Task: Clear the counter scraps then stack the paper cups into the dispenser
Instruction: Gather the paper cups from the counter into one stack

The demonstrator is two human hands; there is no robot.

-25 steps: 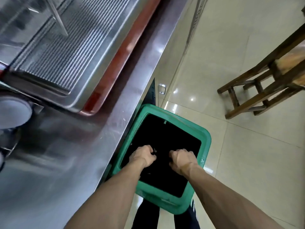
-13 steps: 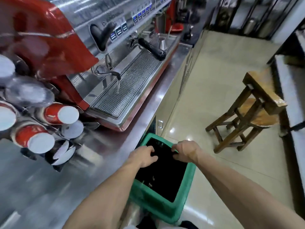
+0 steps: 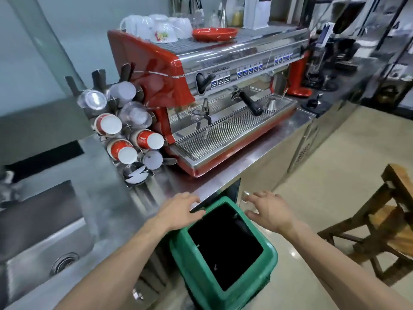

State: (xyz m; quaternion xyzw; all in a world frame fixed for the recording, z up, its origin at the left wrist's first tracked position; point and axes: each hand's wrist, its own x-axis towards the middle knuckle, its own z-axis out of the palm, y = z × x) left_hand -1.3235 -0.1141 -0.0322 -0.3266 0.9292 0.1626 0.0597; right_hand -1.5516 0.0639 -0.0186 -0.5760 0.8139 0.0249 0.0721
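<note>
Two bare forearms reaching forward, palms down, nothing held.

Left hand (image 3: 178, 212) flat with fingers spread loosely, wrist straight; right hand (image 3: 271, 210) level with it and well apart, fingers splayed and slightly curled, both arms extended from the lower edge of view.

Both hands changed from curled fists over the black-lined green plastic bin (image 3: 223, 247) to spread, empty fingers. Left hand (image 3: 178, 211) now sits over the steel counter edge (image 3: 223, 184), left of the bin's mouth; right hand (image 3: 270, 211) is past its far rim, over the floor. Camera tilted up: bin dropped to lower centre, whole red espresso machine (image 3: 201, 90) and cup dispenser rack (image 3: 125, 128) now in frame, centre and left.
</note>
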